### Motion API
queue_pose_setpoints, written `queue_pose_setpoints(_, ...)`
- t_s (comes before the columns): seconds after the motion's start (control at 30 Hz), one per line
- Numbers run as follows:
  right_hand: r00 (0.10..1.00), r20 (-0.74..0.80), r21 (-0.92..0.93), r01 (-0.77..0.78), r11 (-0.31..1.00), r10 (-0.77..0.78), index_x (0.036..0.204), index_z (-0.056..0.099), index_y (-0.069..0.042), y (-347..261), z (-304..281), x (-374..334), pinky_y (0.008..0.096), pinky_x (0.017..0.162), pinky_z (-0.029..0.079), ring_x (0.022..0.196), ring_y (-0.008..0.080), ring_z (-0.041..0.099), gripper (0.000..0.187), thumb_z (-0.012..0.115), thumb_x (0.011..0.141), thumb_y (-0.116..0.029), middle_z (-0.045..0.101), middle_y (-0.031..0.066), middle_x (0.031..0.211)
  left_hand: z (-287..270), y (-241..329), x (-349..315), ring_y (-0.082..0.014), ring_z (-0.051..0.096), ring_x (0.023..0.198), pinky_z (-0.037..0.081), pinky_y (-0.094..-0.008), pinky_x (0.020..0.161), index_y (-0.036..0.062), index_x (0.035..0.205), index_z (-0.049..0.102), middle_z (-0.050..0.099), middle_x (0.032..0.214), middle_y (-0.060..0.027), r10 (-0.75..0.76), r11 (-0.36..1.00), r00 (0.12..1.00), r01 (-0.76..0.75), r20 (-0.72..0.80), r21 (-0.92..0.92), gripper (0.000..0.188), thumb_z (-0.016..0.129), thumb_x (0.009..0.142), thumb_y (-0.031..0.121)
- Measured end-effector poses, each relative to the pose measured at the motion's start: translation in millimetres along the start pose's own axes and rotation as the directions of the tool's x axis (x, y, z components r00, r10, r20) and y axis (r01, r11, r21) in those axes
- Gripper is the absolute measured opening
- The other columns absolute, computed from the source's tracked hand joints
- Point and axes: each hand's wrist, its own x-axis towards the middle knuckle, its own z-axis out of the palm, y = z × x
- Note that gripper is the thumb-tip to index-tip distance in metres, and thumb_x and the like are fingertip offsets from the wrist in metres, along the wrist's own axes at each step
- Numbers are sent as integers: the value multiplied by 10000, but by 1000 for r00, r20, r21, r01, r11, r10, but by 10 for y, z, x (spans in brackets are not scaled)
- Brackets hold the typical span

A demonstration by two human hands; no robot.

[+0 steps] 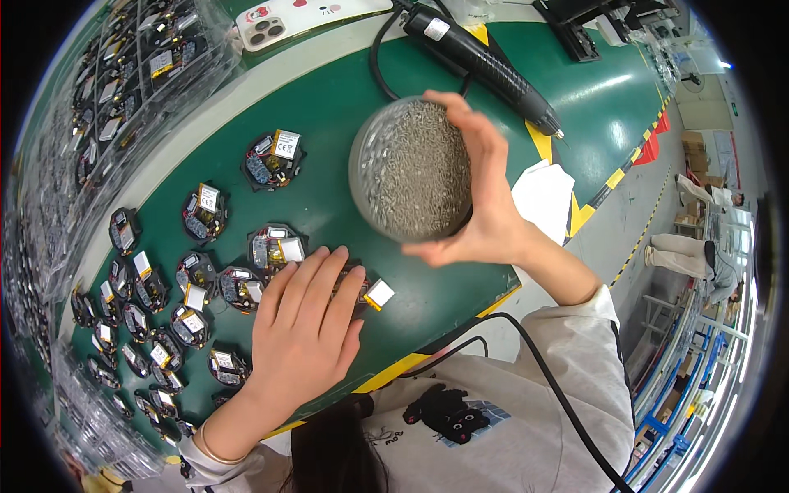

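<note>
The right hand (486,197) has its grip around a round, transparent container (362,160) of granular, metallic-grey pieces (423,168), above the table (337,107), inboard of its taped edge. The left hand (302,329) lies flat over disc-shaped modules (269,248).

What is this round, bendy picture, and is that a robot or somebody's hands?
No robot here, just a person's two bare hands. A wide fisheye camera worn on the person's head looks down, and it makes straight edges bend near the rim. The right hand holds a clear round container with lots of tiny grey metal pieces in it. The left hand is palm down over some round black electronic parts, so I can't see exactly what it touches. More parts, many with pale blocks, are spread over the left side of the green table. Farther back lie a black, rod-shaped tool and a phone.
</note>
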Motion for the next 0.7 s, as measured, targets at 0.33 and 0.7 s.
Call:
queue_pose_setpoints(0.33, 1000, -11, 78, 10, 997, -9, 1394, 107, -84, 12, 14, -2, 491, 1090, 243, 1310, 410, 315, 1223, 913, 492, -268, 238, 298, 1401, 0, 22, -19, -342, 516, 1149, 364, -465, 986, 14, 1211, 540, 523, 1269, -158, -16, 1000, 1000, 16, -12, 19, 564, 697, 689, 160)
queue_pose_setpoints(0.7, 1000, -2, 122, 9, 993, -9, 1388, 109, -102, 1, 41, -1, 501, 1088, 239, 1316, 396, 304, 1223, 920, 485, -255, 243, 289, 1404, 38, -7, -20, -372, 520, 1099, 457, -447, 905, -41, 1199, 543, 523, 1267, -167, 22, 992, 998, -30, -59, -124, 589, 739, 655, 74)
